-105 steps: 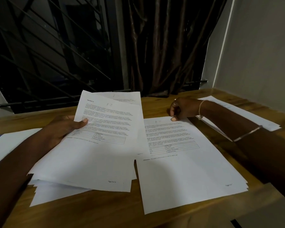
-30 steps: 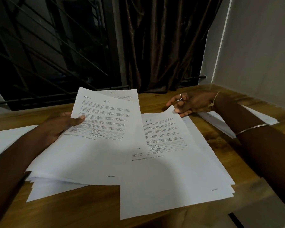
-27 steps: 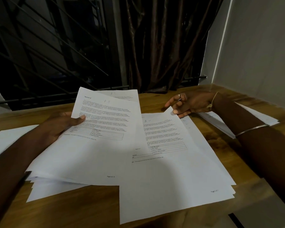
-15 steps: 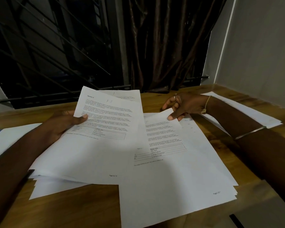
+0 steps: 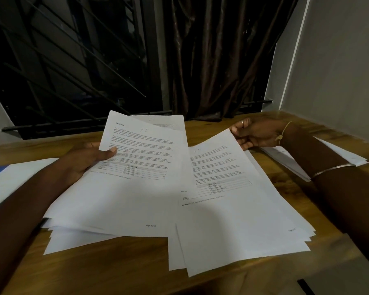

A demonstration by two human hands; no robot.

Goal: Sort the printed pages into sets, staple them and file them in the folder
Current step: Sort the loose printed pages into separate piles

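Bare table (image 5: 205,129) strip between left fingers (image 5: 107,154) and right fingers (image 5: 243,142): open passage. Lifted sheet (image 5: 232,220) slopes down from right fingers, covering table below. Side pile (image 5: 290,160) just beside right fingers, wall (image 5: 339,81) beyond. Fanned stack (image 5: 126,199) under left fingers covers table there. Curtain (image 5: 211,60) closes far edge.

It looks like a room in a home. A wooden tabletop (image 5: 115,273) spread with printed pages (image 5: 232,231) stands below a barred window (image 5: 73,71). A dark brown curtain (image 5: 217,60) hangs right of the window, with a plain wall (image 5: 339,71) further right.
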